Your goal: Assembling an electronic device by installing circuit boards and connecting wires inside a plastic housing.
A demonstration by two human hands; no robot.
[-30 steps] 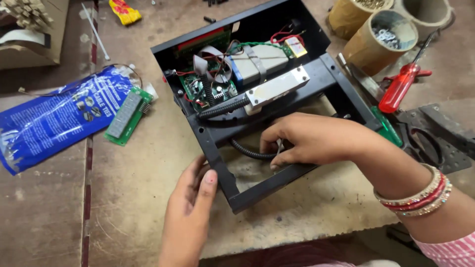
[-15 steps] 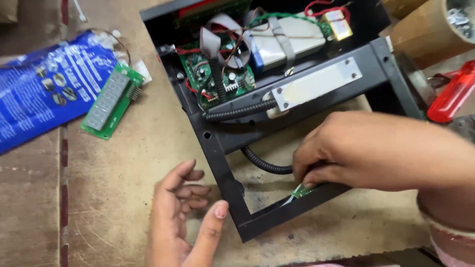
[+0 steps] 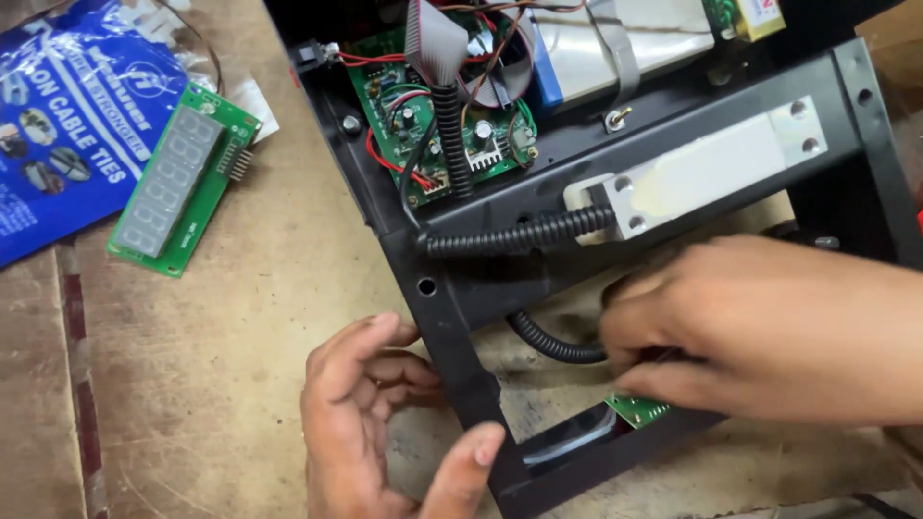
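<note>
A: What's changed?
B: The right hand (image 3: pixel 769 332) has slid lower; its fingers (image 3: pixel 654 384) now pinch a small green board (image 3: pixel 639 410) at the black frame (image 3: pixel 461 336).
A: And the left hand (image 3: pixel 380 423)?
B: Fingers spread, steadying the frame's corner.

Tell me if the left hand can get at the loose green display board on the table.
Probably yes: the left hand lies open beside the black frame, and only bare wooden table separates it from the green display board.

Display board (image 3: pixel 178 190) left of frame (image 3: pixel 461 336) (apart)
</note>
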